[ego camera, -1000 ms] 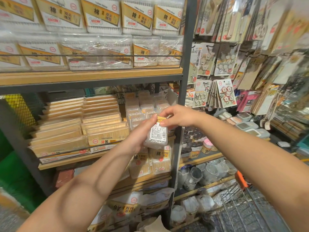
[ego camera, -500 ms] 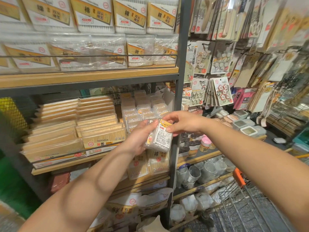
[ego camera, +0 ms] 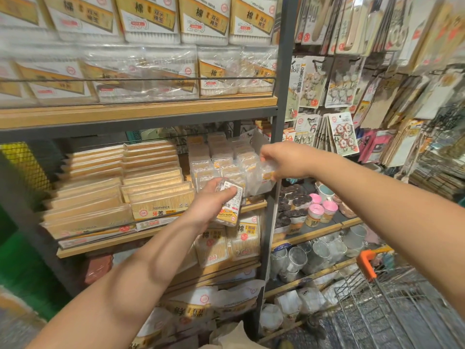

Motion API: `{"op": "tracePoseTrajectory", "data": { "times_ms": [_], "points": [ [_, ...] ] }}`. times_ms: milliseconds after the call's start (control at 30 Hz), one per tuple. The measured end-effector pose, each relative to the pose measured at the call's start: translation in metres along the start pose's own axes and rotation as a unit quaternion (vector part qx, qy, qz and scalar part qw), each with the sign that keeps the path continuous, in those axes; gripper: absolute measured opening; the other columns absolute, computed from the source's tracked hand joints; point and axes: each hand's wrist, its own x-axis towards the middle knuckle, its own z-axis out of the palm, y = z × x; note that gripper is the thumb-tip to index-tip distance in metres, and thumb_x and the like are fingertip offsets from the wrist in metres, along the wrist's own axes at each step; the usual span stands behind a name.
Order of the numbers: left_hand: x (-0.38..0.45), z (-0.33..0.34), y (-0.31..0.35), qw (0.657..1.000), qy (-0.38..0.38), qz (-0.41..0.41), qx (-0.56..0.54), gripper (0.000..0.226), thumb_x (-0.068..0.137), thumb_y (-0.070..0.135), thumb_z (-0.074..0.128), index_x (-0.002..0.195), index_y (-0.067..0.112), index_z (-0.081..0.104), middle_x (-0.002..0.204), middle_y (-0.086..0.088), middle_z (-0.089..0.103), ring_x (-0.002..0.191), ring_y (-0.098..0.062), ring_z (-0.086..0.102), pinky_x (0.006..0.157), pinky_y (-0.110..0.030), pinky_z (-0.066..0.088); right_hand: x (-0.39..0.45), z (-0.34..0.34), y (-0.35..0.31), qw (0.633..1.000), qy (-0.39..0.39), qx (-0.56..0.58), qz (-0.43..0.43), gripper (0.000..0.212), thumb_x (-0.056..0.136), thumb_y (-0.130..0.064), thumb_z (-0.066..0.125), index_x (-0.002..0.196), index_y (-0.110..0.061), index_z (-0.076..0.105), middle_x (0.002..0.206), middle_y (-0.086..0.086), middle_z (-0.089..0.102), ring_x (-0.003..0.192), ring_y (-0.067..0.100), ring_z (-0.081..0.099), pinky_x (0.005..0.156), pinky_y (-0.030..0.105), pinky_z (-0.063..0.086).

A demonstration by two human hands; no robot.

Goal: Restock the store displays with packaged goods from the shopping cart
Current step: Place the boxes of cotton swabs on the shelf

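The left hand (ego camera: pixel 214 200) holds a dental floss packet (ego camera: pixel 230 206) in a curled grip at the middle shelf's (ego camera: pixel 105 244) front edge. At 1 o'clock from it, the right hand (ego camera: pixel 286 161) pinches a clear packet (ego camera: pixel 261 177) among the stacked floss packs (ego camera: pixel 219 159). Toothpick boxes (ego camera: pixel 156 202) sit at 9 o'clock; the shopping cart (ego camera: pixel 392 308) stands at 5 o'clock.

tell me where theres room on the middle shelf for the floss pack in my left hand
Little bare room. The tan toothpick boxes fill the left; the clear floss packs crowd the right. The only visible gap is the bare wooden strip between them.
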Motion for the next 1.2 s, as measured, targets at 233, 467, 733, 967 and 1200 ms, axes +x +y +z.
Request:
{"op": "tracePoseTrajectory", "data": {
  "times_ms": [233,467,733,967,1200],
  "points": [
    [-0.003,-0.009,0.001,0.998,0.019,-0.030,-0.046,0.077,0.063,0.050,0.075,0.131,0.022,0.054,0.119,-0.007,0.069,0.109,-0.028,0.067,0.100,-0.056,0.049,0.017,0.005,-0.008,0.987,0.029,-0.155,-0.020,0.042,0.087,-0.021,0.068,0.126,-0.021,0.052,0.114,0.002,0.065,0.109,0.025,0.051,0.074,0.031,0.042],
    [-0.003,-0.009,0.004,0.998,0.014,-0.031,-0.056,0.047,0.094,0.023,0.065,0.137,0.012,0.048,0.122,-0.009,0.066,0.109,-0.025,0.065,0.094,-0.043,0.054,0.024,0.015,-0.010,0.978,0.061,-0.201,-0.015,0.038,0.087,-0.031,0.068,0.121,-0.019,0.056,0.109,0.002,0.066,0.108,0.024,0.050,0.078,0.034,0.034],
    [-0.013,-0.006,0.017,0.996,-0.028,-0.038,-0.077,0.030,0.101,0.025,0.053,0.130,0.021,0.045,0.108,0.010,0.059,0.080,0.005,0.057,0.070,-0.015,0.043,0.025,0.038,-0.011,0.965,0.075,-0.252,-0.019,0.034,0.089,-0.033,0.065,0.121,-0.024,0.061,0.113,-0.004,0.062,0.113,0.022,0.046,0.087,0.038,0.032],
    [-0.009,-0.006,0.016,0.984,0.002,-0.079,-0.157,0.040,0.102,0.040,0.047,0.129,0.012,0.056,0.108,-0.013,0.072,0.085,-0.025,0.073,0.065,-0.033,0.059,0.021,0.061,-0.010,0.972,0.066,-0.227,-0.011,0.032,0.094,-0.021,0.058,0.125,-0.017,0.060,0.121,0.000,0.061,0.116,0.023,0.048,0.092,0.037,0.037],
    [-0.015,-0.008,0.020,0.976,-0.006,-0.072,-0.206,0.029,0.104,0.024,0.046,0.126,0.006,0.052,0.113,-0.021,0.068,0.089,-0.029,0.071,0.066,-0.039,0.062,-0.025,0.074,-0.052,0.951,0.007,0.311,0.007,0.022,0.096,-0.037,0.058,0.111,-0.024,0.067,0.105,-0.007,0.068,0.097,0.011,0.063,0.090,0.033,0.051]
  ]
}}
